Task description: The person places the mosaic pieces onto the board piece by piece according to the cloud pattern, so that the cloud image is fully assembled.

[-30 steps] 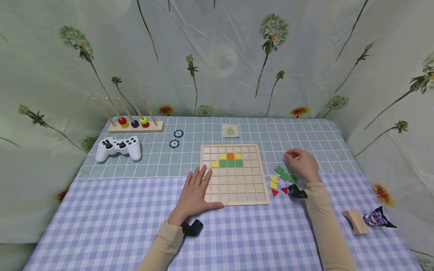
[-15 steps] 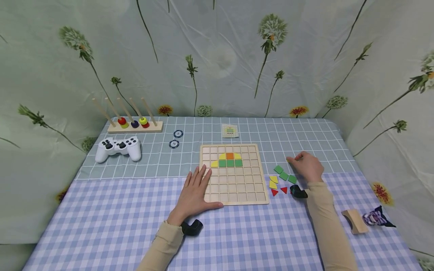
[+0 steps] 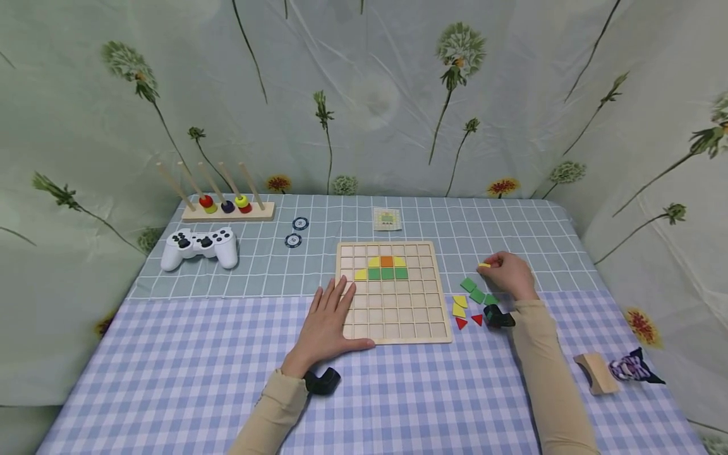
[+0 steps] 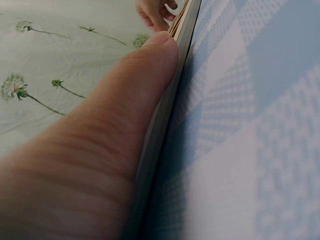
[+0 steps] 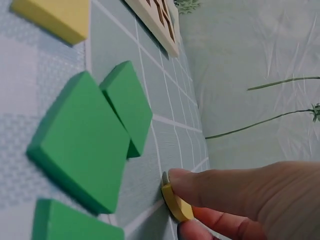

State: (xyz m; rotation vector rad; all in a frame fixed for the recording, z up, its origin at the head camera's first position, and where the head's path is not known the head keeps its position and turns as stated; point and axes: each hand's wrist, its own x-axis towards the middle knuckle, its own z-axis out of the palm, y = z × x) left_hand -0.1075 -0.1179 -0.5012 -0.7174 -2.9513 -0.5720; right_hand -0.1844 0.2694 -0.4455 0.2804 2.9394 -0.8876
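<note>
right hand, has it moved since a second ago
Barely. The right hand stays just beyond the green tiles, only lifting slightly with a yellow tile pinched in its fingertips.

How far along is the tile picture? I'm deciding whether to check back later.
Early. Six tiles sit in the wooden board: yellow, orange and green. The right hand pinches a yellow tile just beyond the loose tiles; the left hand rests flat on the board's edge. Green, yellow and red pieces wait.
</note>
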